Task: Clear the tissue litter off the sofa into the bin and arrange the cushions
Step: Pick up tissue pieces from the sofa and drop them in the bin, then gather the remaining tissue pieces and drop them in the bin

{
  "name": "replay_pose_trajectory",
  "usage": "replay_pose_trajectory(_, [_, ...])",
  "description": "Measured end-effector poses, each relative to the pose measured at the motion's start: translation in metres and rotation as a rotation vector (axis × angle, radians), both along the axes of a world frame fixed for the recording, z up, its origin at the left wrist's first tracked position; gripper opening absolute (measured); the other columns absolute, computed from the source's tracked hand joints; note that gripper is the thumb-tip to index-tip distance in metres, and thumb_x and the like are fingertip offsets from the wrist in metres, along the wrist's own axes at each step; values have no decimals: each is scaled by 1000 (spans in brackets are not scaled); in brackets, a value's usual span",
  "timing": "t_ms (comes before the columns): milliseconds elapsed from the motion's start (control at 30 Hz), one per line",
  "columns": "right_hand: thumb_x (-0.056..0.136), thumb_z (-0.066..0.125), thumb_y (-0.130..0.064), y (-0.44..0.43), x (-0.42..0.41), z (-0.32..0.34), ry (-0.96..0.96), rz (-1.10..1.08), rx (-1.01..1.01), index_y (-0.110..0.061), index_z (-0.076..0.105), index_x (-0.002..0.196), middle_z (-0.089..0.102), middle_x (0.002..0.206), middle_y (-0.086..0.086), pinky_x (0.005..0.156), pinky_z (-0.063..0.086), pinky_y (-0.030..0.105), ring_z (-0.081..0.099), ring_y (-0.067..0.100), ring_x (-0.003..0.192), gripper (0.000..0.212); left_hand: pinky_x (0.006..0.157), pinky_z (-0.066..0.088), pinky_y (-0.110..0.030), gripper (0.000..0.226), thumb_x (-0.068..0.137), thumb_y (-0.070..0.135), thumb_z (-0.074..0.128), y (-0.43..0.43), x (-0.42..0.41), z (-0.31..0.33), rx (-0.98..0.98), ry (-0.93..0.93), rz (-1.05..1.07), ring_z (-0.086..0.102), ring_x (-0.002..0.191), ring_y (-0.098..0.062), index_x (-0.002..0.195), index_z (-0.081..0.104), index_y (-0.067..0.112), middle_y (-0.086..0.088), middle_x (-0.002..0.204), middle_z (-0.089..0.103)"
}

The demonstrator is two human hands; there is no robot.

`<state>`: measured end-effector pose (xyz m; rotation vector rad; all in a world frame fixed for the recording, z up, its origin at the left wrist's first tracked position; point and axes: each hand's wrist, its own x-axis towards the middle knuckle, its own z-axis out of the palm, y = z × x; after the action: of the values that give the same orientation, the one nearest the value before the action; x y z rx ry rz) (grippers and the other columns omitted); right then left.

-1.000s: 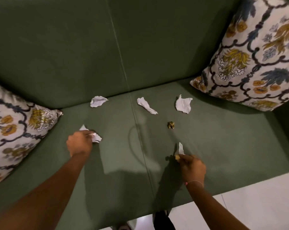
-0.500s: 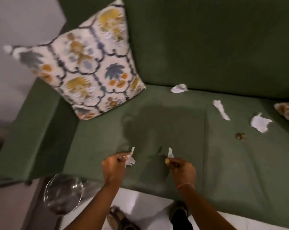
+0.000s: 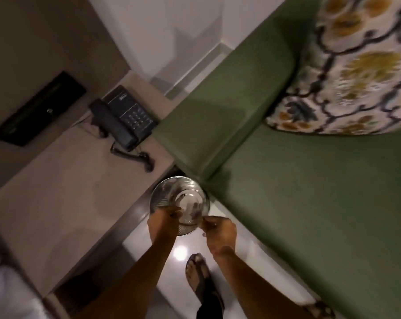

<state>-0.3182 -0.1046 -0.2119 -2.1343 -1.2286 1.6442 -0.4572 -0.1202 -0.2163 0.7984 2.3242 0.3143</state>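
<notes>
A round shiny metal bin (image 3: 162, 199) stands on the floor at the sofa's left front corner. Both my hands hover over its near rim. My left hand (image 3: 163, 223) has its fingers curled down over the bin, and whether it holds tissue is hidden. My right hand (image 3: 220, 229) is pinched shut, with a small white tissue scrap (image 3: 204, 234) showing at its edge. The green sofa (image 3: 310, 203) fills the right side. A floral cushion (image 3: 346, 72) leans in its left corner against the armrest (image 3: 217, 107).
A beige side table (image 3: 68, 192) stands left of the bin, with a black telephone (image 3: 123, 118) and its coiled cord on it. A dark panel (image 3: 38, 109) sits on the wall behind. My sandalled foot (image 3: 198, 275) is on the glossy white floor.
I have turned left from the sofa seat to the bin. Both hands have moved from above the seat edge to over the bin. The other litter is now out of view.
</notes>
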Motion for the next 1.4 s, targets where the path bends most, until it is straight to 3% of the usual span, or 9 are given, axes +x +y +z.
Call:
replay_pose_trajectory(267, [74, 77, -33, 37, -63, -73, -83, 32, -172, -19, 75, 101, 73, 111, 9, 94, 53, 31, 66, 29, 104, 30, 62, 41, -20, 26, 76, 31, 72, 4, -61, -57, -98, -58, -65, 64, 76, -19, 101, 75, 26, -7, 99, 76])
replay_pose_trajectory(367, [69, 84, -25, 40, -59, -80, -10, 31, -225, -19, 73, 104, 71, 115, 8, 72, 61, 28, 69, 28, 95, 37, 61, 45, -10, 34, 77, 32, 70, 2, -66, -60, -79, -81, -2, 66, 69, -14, 111, 71, 30, -7, 108, 75])
replay_pose_trajectory(500, [75, 78, -14, 39, -45, -68, 73, -22, -248, -16, 70, 110, 68, 120, 11, 82, 60, 45, 66, 30, 102, 36, 87, 50, -33, 36, 86, 30, 61, 0, -61, -47, -95, -83, -11, 65, 107, -32, 122, 65, 30, -12, 124, 68])
replay_pose_trajectory(600, [85, 62, 1, 38, -26, -48, 251, -129, -348, -3, 61, 120, 63, 123, 16, 68, 59, 21, 61, 22, 90, 36, 89, 51, -39, 35, 88, 28, 58, 0, -55, -27, -116, -44, -94, 63, 108, -35, 123, 64, 29, -14, 123, 67])
replay_pose_trajectory(733, [80, 72, -9, 34, 22, 2, 177, -36, -260, -14, 68, 110, 65, 94, 3, 72, 53, 21, 61, 17, 85, 30, 80, 53, -38, 28, 91, 32, 53, 5, -27, 19, -164, 43, -247, 66, 96, -33, 112, 70, 22, -15, 109, 72])
replay_pose_trajectory(800, [82, 70, -8, 34, 60, 29, 186, -51, -241, -18, 66, 109, 63, 91, 0, 67, 53, 17, 62, 17, 82, 29, 83, 54, -39, 27, 93, 31, 51, 12, -1, 49, -150, 60, -326, 66, 96, -33, 109, 70, 22, -14, 108, 72])
replay_pose_trajectory(967, [75, 75, -26, 36, 179, 85, -25, 38, -193, -16, 70, 112, 72, 100, 6, 91, 53, 39, 67, 26, 93, 38, 79, 51, -36, 23, 91, 23, 50, 38, 91, 111, -150, 101, -543, 66, 93, -33, 98, 72, 27, -8, 102, 73])
replay_pose_trajectory(1267, [77, 70, -23, 0, 434, 154, -107, -268, -86, -28, 71, 111, 73, 112, 2, 83, 45, 19, 65, 19, 106, 34, 85, 52, -41, 24, 85, 26, 59, 93, 337, 185, 8, 112, -851, 66, 100, -40, 104, 73, 29, -17, 106, 74])
replay_pose_trajectory(1400, [78, 66, -21, -24, 528, 158, -161, -371, -47, -29, 72, 107, 74, 108, 2, 86, 49, 24, 67, 20, 104, 30, 84, 54, -40, 32, 86, 25, 58, 114, 442, 191, 44, 88, -1007, 66, 105, -35, 115, 68, 35, -11, 111, 74])
